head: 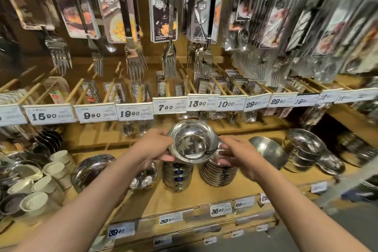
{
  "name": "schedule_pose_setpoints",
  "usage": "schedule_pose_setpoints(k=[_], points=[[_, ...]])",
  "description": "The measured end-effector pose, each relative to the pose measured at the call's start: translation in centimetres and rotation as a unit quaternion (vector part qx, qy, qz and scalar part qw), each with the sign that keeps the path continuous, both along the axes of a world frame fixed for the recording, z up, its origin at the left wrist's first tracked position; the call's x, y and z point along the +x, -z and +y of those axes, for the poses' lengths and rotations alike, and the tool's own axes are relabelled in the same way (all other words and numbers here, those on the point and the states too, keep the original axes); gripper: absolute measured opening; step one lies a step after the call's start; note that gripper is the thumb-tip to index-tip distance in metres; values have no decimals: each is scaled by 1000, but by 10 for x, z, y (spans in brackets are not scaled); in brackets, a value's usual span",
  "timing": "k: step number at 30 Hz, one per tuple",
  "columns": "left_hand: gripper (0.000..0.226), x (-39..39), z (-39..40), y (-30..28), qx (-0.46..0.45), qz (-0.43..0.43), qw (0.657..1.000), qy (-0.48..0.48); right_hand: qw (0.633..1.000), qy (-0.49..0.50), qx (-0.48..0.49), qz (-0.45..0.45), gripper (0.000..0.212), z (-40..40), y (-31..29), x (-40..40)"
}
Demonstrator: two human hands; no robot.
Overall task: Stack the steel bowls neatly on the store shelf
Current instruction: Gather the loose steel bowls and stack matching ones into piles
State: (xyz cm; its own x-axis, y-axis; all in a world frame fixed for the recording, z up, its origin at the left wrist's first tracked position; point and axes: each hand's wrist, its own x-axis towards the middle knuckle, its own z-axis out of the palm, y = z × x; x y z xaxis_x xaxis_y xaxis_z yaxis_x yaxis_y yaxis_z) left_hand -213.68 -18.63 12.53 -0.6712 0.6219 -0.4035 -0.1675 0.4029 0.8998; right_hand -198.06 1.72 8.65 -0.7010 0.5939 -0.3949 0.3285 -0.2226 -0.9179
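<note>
The bowl [192, 142] is held tilted above the stacks [178, 177] mid-shelf [184, 200]; left hand [156, 146] fingers curl round its rim, right hand [240, 156] seemingly loose beside it. Price tags [133, 113] line the shelf edge above, under hanging forks [135, 63].

The right hand [240, 156] is smeared by motion, so its grip cannot be told. It hides part of the stack of steel bowls [217, 176] below. The hanging packets [327, 16] at far right are blurred; the smaller price tags [209, 241] are unreadable.

Bare shelf [255, 188] between stack [219, 174] and tilted bowl [268, 152].
</note>
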Motion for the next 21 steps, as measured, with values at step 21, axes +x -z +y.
schedule_pose_setpoints(k=[21], points=[[35, 60, 168, -5, -88, 179, 977, -78, 994, -111, 2, -20, 41, 139, -17, 51]])
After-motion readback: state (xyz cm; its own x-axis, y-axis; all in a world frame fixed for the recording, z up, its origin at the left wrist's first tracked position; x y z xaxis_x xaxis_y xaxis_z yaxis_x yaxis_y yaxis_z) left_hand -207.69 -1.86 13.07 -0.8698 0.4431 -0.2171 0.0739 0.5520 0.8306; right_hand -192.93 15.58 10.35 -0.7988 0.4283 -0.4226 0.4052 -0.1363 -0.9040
